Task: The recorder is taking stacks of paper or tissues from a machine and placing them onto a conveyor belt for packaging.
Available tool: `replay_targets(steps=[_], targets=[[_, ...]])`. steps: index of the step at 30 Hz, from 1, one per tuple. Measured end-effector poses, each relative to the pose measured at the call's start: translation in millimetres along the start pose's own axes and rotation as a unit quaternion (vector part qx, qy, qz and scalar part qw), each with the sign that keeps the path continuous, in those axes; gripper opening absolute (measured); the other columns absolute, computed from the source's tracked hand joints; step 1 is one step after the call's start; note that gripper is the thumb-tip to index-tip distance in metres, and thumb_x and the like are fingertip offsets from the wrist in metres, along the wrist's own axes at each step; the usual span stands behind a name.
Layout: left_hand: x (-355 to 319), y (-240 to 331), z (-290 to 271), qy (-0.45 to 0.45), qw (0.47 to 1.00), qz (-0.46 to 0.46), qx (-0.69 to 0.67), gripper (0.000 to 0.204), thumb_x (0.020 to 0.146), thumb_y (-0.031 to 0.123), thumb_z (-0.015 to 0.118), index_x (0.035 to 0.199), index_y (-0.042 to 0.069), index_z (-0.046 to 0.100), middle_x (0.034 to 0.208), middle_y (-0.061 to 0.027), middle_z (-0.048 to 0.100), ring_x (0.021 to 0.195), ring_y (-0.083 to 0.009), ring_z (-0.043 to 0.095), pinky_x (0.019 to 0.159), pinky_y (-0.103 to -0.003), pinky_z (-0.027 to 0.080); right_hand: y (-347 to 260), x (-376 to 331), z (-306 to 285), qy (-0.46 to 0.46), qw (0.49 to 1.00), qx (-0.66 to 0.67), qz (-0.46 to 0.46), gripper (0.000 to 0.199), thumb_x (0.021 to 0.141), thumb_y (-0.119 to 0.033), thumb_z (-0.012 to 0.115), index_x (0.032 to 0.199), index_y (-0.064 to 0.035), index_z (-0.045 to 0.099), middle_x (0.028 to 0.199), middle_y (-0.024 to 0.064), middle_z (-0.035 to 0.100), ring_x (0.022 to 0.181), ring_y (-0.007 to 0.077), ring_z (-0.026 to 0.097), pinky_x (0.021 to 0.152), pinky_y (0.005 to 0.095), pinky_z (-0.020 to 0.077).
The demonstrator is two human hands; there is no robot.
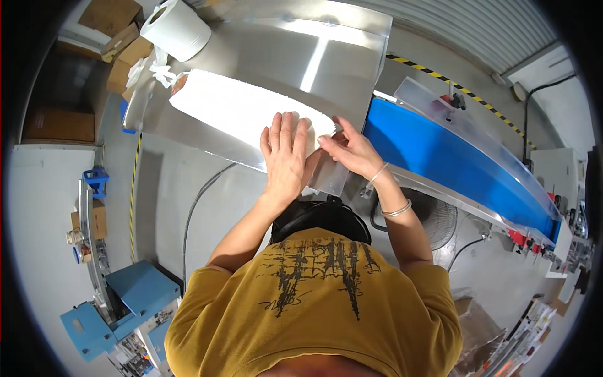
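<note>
The left hand (pixel 286 154) lies flat, palm down and fingers spread, on the near end of a long white sheet (pixel 242 110) that stretches across the steel bench (pixel 282 47). Its grip is fully open: it presses on the sheet and closes around nothing. The right hand (pixel 350 149) sits just beside it at the sheet's near right corner, fingers curled and thumb toward the left hand; its fingertips (pixel 326 141) touch the sheet's edge, though I cannot tell whether they pinch it. 2 bangles (pixel 392 204) circle the right wrist.

The sheet lies slantwise on the bench, its far end near a crumpled bit of white plastic (pixel 160 72) and, beyond that, a roll of white paper (pixel 176 28). To the right of the bench runs a blue conveyor belt (pixel 452 157) with clear side guards. Brown cardboard boxes (pixel 116 22) stand at the bench's far left, and a blue machine (pixel 125 305) stands on the floor at lower left.
</note>
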State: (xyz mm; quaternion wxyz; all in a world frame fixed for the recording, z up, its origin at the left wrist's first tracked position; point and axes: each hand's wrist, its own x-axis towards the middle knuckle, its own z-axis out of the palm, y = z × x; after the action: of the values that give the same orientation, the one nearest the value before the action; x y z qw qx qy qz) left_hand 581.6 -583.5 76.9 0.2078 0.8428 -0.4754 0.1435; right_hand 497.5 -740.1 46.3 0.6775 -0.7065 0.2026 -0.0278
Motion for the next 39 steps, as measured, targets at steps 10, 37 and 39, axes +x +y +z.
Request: replay_targets(steps=[10,37,39], targets=[[5,-9,4,0.035,0.998,0.031,-0.036,0.043,0.078,0.011,0.071,0.119,0.009,0.062,0.129,-0.0146,0.051,0.122,-0.035,0.045,0.098,-0.048,0.035,5,1,-21,0.011,0.997,-0.039,-0.064,0.067,0.08,-0.026,0.077,0.137,-0.0079,0.046,0.106,0.0098,0.058,0.08,0.0113,0.059,0.071,0.0244,0.0522],[4,-15,6,0.054,0.995,0.051,-0.066,0.037,0.076,0.005,0.069,0.112,0.011,0.067,0.127,-0.0082,0.055,0.119,-0.0312,0.049,0.098,-0.046,0.035,5,28,-29,-0.062,0.99,0.017,-0.122,0.043,0.082,0.005,0.069,0.119,-0.002,0.051,0.105,0.0027,0.057,0.087,0.0081,0.056,0.079,0.0229,0.0505],[3,-15,5,0.054,0.995,0.047,-0.072,0.036,0.076,0.005,0.069,0.111,0.012,0.068,0.126,-0.0078,0.055,0.118,-0.0312,0.049,0.098,-0.046,0.035,9,26,-29,-0.053,0.992,0.013,-0.111,0.044,0.081,0.004,0.07,0.12,-0.0024,0.05,0.105,0.0025,0.057,0.087,0.0082,0.056,0.079,0.0229,0.0504]])
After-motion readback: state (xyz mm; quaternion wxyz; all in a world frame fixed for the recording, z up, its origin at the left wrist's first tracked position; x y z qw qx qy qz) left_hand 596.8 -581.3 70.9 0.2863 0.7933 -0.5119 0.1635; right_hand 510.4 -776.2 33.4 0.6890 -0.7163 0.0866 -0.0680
